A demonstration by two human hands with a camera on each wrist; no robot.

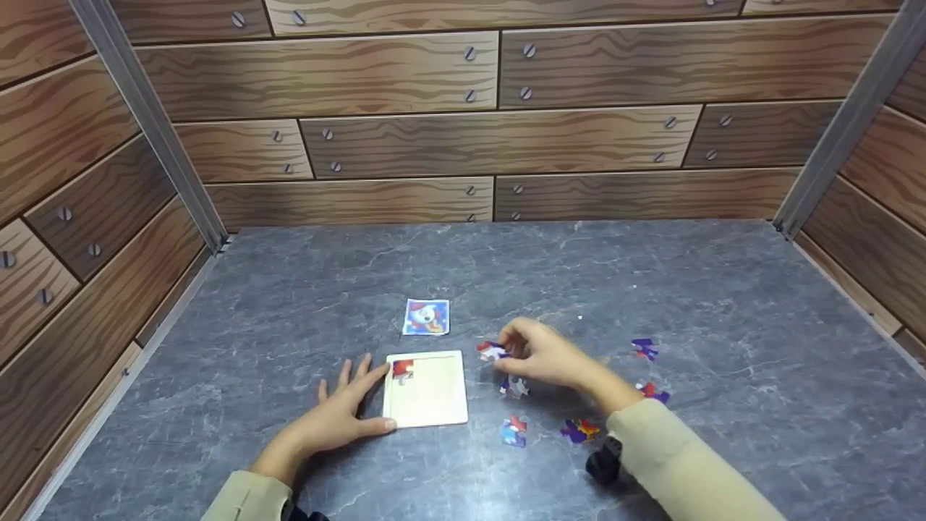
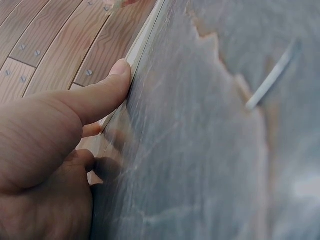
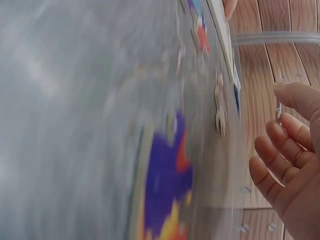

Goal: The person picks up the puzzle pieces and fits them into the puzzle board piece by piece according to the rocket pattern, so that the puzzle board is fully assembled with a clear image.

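Left of a pale square puzzle board (image 1: 434, 398), my left hand (image 1: 334, 416) spreads its fingers, with index finger and thumb touching the board's left side. One red and purple puzzle piece (image 1: 403, 369) sits in the board's upper left corner. Between thumb and fingers, my right hand (image 1: 544, 356) pinches a red, white and purple puzzle piece (image 1: 491, 351), raised to the right of the board. The right wrist view shows that piece (image 3: 279, 106) edge-on, above the tabletop. Below this hand lies a purple and white piece (image 1: 517, 387), partly shaded.
Behind the board lies a small picture card (image 1: 427, 317). Loose pieces lie to the right: a light blue and red one (image 1: 514, 432), a purple and yellow one (image 1: 580, 431), a purple one (image 1: 644, 349), and a red and purple one (image 1: 653, 393) beside the right sleeve. Wood-patterned walls (image 1: 405, 145) enclose the grey table.
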